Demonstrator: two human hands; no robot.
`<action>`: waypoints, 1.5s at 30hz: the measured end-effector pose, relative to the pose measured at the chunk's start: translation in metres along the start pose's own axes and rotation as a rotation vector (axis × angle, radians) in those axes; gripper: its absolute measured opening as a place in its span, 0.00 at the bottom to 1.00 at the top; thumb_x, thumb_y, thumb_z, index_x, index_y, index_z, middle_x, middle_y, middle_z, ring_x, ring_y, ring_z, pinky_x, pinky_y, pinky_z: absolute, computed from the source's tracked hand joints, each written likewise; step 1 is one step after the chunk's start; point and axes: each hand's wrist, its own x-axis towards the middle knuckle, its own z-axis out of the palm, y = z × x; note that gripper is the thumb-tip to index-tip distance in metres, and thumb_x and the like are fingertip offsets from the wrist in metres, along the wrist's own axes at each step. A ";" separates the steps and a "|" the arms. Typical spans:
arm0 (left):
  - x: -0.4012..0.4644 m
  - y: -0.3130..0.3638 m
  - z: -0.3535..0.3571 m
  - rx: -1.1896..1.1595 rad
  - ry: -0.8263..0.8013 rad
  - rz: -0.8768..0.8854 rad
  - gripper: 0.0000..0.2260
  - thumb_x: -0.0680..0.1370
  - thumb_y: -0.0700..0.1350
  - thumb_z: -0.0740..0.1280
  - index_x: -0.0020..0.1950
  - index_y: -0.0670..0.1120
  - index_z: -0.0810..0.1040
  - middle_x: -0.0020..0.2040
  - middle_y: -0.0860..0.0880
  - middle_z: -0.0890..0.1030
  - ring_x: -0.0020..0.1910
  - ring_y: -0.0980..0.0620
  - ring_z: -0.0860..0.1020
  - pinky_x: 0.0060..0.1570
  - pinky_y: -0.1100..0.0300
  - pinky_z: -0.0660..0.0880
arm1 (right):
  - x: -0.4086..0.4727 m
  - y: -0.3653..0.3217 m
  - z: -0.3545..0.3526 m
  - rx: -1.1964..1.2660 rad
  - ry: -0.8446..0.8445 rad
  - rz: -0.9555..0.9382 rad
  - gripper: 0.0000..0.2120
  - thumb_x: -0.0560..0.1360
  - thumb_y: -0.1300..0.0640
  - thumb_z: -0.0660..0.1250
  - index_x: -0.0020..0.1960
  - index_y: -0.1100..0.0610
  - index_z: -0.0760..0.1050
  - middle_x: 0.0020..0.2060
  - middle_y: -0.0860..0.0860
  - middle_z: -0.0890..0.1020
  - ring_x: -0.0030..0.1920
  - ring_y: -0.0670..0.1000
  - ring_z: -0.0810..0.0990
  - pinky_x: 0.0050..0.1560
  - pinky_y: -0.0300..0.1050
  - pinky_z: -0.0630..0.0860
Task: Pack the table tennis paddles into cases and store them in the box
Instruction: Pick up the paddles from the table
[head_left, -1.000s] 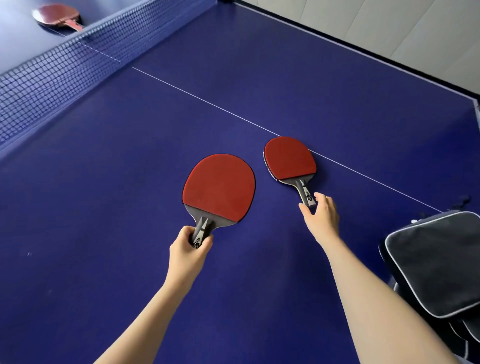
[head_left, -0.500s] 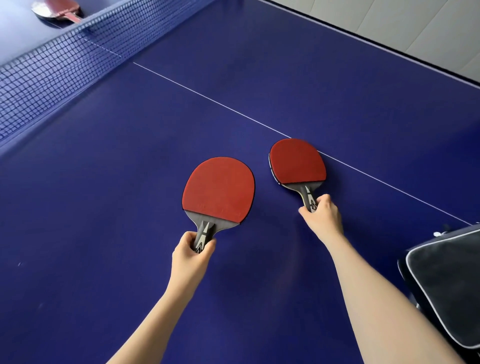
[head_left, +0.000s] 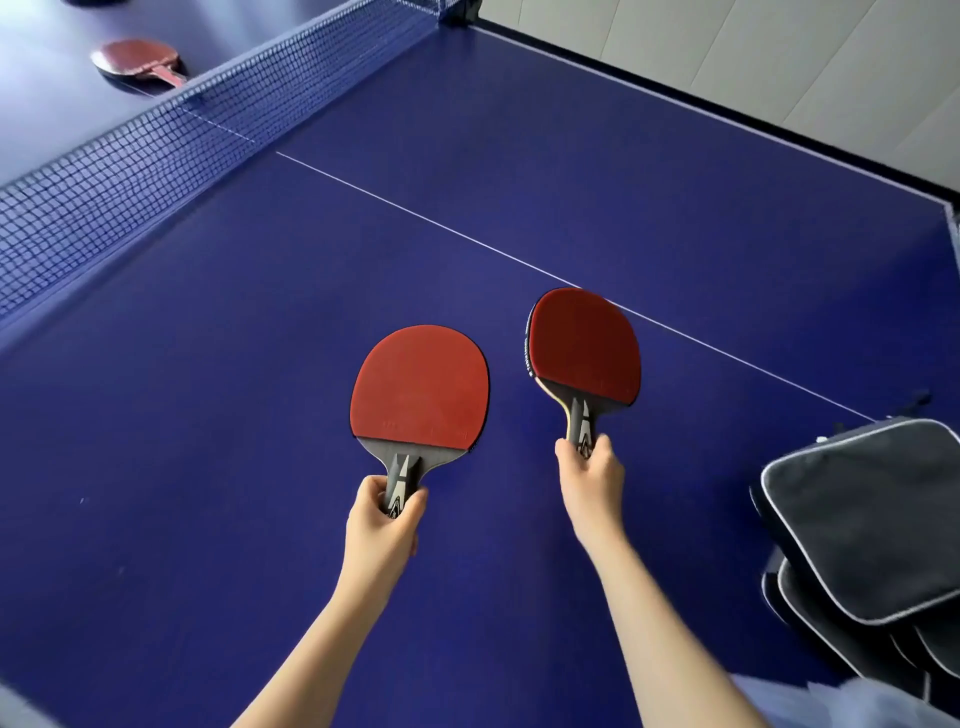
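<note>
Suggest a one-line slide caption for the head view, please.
Left hand and right hand each grip a red paddle above the table.

Left paddle (head_left: 420, 387): red rubber up, dark handle toward me; I grip it in my left hand (head_left: 383, 525).
Right paddle (head_left: 583, 348): red face tilted, edge showing; handle in my right hand (head_left: 592, 473).
Third paddle (head_left: 136, 60): lies flat beyond the net.
Cases (head_left: 872, 525): black, white-piped, stacked at the counter's right edge.
</note>
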 end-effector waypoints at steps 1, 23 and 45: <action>-0.007 -0.003 0.001 -0.002 -0.008 -0.004 0.09 0.76 0.42 0.67 0.47 0.40 0.68 0.31 0.45 0.69 0.24 0.54 0.65 0.21 0.67 0.64 | -0.017 0.003 -0.002 0.020 0.010 -0.005 0.10 0.74 0.55 0.65 0.40 0.60 0.68 0.32 0.49 0.76 0.31 0.48 0.74 0.26 0.41 0.66; -0.114 -0.083 0.037 0.133 -0.353 -0.127 0.11 0.76 0.45 0.71 0.50 0.40 0.74 0.38 0.46 0.80 0.32 0.55 0.80 0.37 0.60 0.78 | -0.209 0.089 -0.014 -0.082 0.124 0.081 0.12 0.72 0.52 0.69 0.40 0.55 0.66 0.30 0.52 0.82 0.33 0.55 0.81 0.24 0.40 0.64; -0.099 -0.066 0.019 -0.015 -0.578 -0.348 0.19 0.78 0.59 0.64 0.43 0.43 0.71 0.32 0.51 0.73 0.33 0.52 0.73 0.38 0.57 0.74 | -0.224 0.088 0.011 -0.503 0.085 -0.190 0.17 0.69 0.41 0.70 0.45 0.55 0.75 0.37 0.46 0.77 0.34 0.47 0.79 0.21 0.40 0.66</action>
